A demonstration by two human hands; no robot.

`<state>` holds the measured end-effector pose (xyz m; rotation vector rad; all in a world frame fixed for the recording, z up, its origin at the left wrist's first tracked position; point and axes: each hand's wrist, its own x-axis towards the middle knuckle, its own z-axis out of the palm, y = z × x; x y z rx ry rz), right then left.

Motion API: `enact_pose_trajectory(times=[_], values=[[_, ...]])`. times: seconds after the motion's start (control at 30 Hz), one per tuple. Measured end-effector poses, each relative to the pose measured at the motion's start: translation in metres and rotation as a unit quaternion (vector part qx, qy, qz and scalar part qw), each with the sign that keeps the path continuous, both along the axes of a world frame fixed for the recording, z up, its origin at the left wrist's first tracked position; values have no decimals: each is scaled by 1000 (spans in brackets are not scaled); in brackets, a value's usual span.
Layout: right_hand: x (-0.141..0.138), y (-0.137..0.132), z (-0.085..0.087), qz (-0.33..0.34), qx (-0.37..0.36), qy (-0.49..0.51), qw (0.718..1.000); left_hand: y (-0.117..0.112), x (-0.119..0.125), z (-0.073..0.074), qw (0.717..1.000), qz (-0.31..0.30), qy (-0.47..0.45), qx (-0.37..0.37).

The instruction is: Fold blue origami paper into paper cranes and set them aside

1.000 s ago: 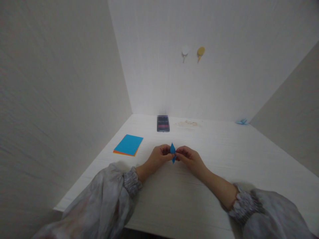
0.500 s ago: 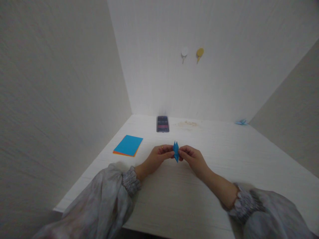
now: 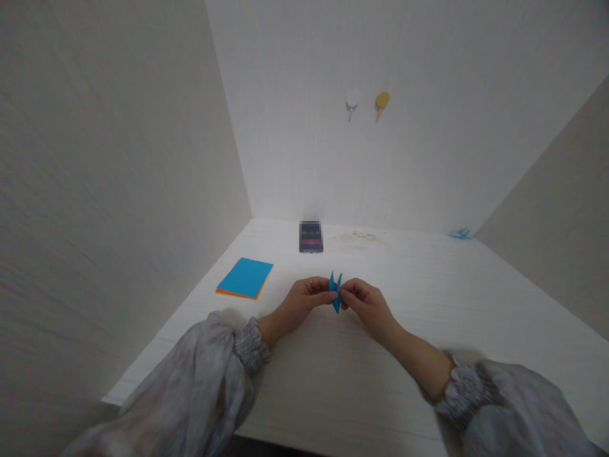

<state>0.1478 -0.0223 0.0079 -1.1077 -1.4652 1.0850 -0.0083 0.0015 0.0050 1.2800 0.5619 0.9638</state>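
Note:
Between my two hands is a small piece of folded blue origami paper (image 3: 337,303), with two pointed tips standing up and one point hanging down. My left hand (image 3: 311,296) pinches its left side, the thumb lying across the front. On the right side, my right hand (image 3: 364,298) grips the paper between thumb and fingers. Some fingertips and part of the folds are hidden behind the paper and thumbs. To the left of my left hand lies a stack of square paper (image 3: 245,278), blue on top with orange edges below.
A dark phone-like device (image 3: 311,237), its face blurred, rests near the back wall. A light-blue folded paper piece (image 3: 460,233) lies in the far right corner. A white hook (image 3: 352,100) and a yellow hook (image 3: 382,100) are on the wall. Side walls flank the white table (image 3: 342,381).
The two upper tips of the folded blue paper have spread farther apart. My left thumb has shifted slightly right over it; my right hand stays nearly in place.

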Motion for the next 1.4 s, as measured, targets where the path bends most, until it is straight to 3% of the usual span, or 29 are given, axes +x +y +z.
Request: enact_pose_trajectory(times=[0.37, 0.63, 1.1, 1.4], values=[[-1, -6, 6, -17, 20, -43, 999, 0, 0, 0, 1000, 10, 8, -5], [-1, -6, 3, 21, 39, -7, 999, -2, 1, 3, 999, 35, 1, -8], [-2, -10, 3, -31, 79, -65, 994, 1, -1, -1, 999, 18, -29, -16], [-2, -10, 12, -51, 214, -133, 966, 0, 1, 2, 998, 50, -25, 8]])
